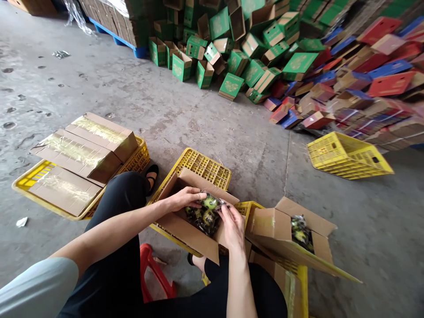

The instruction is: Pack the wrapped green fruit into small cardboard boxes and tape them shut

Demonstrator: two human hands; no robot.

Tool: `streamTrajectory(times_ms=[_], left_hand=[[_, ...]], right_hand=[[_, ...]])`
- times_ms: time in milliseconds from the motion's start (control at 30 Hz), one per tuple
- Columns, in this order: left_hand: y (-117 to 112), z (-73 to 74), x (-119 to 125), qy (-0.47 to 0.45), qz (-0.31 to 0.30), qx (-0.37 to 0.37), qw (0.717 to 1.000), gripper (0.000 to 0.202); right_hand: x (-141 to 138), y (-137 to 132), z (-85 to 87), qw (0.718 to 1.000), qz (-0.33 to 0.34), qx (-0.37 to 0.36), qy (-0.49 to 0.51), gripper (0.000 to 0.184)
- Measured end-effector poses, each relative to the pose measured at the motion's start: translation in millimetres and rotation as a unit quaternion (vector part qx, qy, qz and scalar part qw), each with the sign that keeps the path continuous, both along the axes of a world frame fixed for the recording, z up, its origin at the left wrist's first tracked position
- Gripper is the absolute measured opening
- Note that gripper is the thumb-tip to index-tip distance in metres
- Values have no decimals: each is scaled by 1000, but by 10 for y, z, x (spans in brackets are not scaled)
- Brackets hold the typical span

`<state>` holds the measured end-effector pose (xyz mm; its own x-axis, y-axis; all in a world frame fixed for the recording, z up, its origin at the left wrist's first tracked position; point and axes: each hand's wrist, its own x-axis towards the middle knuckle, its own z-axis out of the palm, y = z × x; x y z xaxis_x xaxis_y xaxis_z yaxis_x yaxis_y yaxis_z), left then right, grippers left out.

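Observation:
My left hand (187,198) and my right hand (233,224) together hold a green fruit in a clear plastic bag (210,202). The left fingers close on the bag's left side, while the right fingers and thumb pinch its right end. Below them, an open cardboard box (195,232) holds several more bagged fruits (204,221), greenish with dark patches. That box rests on a yellow plastic crate (207,167). To the right stands a second open box (274,225) with bagged green fruit (300,232) inside.
Taped cardboard boxes (79,154) fill a yellow crate (141,152) on the left. Another yellow crate (349,157) lies to the right. Green boxes (232,84) and red and blue boxes (391,84) pile up behind. A red stool (154,269) is beneath me.

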<state>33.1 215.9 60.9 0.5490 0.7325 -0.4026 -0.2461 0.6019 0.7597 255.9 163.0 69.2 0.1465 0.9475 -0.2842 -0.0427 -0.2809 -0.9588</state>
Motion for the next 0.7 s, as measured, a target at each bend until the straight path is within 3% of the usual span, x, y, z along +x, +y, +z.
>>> streamTrajectory(times_ms=[100,200,267,367,433,567,700], left_hand=[[57,26,-59,33,-25,28,999,65],[175,29,-169,140,-33,77,987,69],[249,-4,-256,278,-28,182,943,58],[280,-101,-352,477,-113,353,797,30],[235,-175,-375,518,-183,393,738,19],[84,-279,-347,540,-241,398,701,24],[-9,-326,-297,576,-231,388,682,22]], right_hand=[[-14,-12,41,998,50,-10,20,51],[-10,-5,84,998,54,-23,-3,57],[0,7,102,997,53,-22,-46,59],[-13,18,109,991,76,-22,-110,61],[-49,17,100,985,99,-16,-142,63],[-142,2,69,975,143,-9,-171,62],[-185,-23,28,965,184,-27,-186,56]])
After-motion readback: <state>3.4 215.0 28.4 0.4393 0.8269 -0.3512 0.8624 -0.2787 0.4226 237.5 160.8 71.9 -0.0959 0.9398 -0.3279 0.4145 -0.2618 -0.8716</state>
